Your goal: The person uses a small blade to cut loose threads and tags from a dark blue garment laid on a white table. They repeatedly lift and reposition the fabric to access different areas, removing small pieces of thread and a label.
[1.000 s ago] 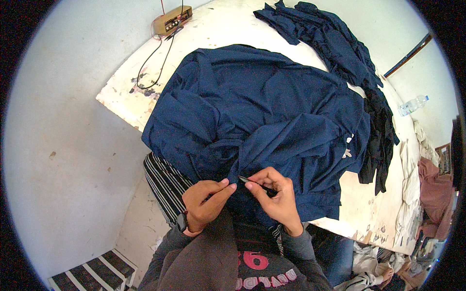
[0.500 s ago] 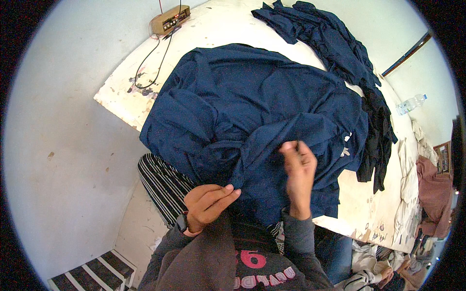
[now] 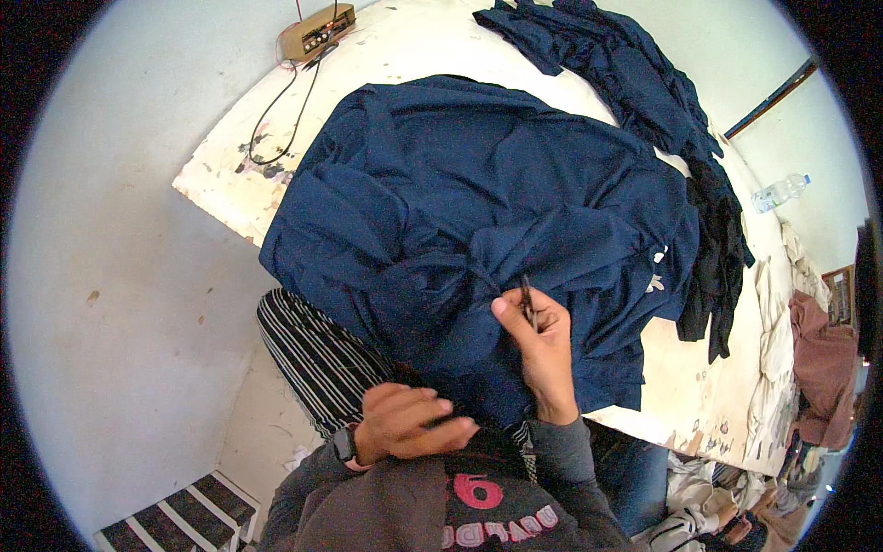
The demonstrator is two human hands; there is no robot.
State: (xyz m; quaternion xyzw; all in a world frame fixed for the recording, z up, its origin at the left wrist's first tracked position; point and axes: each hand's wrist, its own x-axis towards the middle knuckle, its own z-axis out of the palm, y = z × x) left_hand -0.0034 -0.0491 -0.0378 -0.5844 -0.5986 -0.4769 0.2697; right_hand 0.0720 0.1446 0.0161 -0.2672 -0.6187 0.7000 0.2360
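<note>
A large dark navy garment (image 3: pixel 441 184) lies crumpled over the near part of the table and down towards my lap. My right hand (image 3: pixel 543 345) is closed at the garment's near middle, holding a small dark metal tool that looks like thread snips (image 3: pixel 529 308). My thumb is beside a raised fold of the cloth; whether it also pinches the fabric I cannot tell. My left hand (image 3: pixel 409 423), with a dark watch on its wrist, hovers just short of the garment's near edge, fingers apart, holding nothing and slightly blurred.
The stained white table (image 3: pixel 235 179) bears a brown box (image 3: pixel 317 34) with a black cable. Another navy garment (image 3: pixel 625 78) and black cloth (image 3: pixel 716 267) lie along the far right side, near a plastic bottle (image 3: pixel 782 193). A striped cloth (image 3: pixel 317 354) covers my left knee.
My left hand has let go of the garment's edge and drawn back towards me, its fingers spreading. The right hand has moved left and slightly down with the snips.
</note>
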